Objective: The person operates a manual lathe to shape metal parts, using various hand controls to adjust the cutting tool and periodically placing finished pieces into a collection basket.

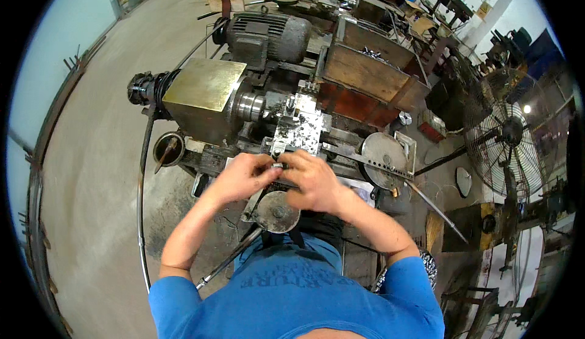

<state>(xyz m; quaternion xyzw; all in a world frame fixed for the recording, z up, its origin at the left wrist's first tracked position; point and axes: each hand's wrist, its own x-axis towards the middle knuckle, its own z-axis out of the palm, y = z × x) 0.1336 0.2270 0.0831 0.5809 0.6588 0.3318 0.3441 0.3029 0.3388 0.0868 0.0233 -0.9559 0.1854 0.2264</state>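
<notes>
Both my hands meet in front of a small lathe, at the near end of its metal slide (pixel 298 133), which is strewn with dark chips. My left hand (pixel 242 177) is closed, its thumb and fingertips pinched beside a small shiny metal piece (pixel 278 165). From the other side, my right hand (pixel 312 180) curls its fingers in toward the same spot. What each hand grips there is too small and partly hidden. Just below them lies a round grey handwheel (pixel 277 211). Beyond the slide is the bright cylindrical spindle (pixel 250 107).
A brass-coloured plate (pixel 206 84) covers the headstock, with an electric motor (pixel 268 36) behind it. Right of the slide stands a wooden bin (pixel 372 65) holding metal parts. A round disc (pixel 385 159), a perforated bar (pixel 365 157) and a large fan (pixel 509 132) are farther right.
</notes>
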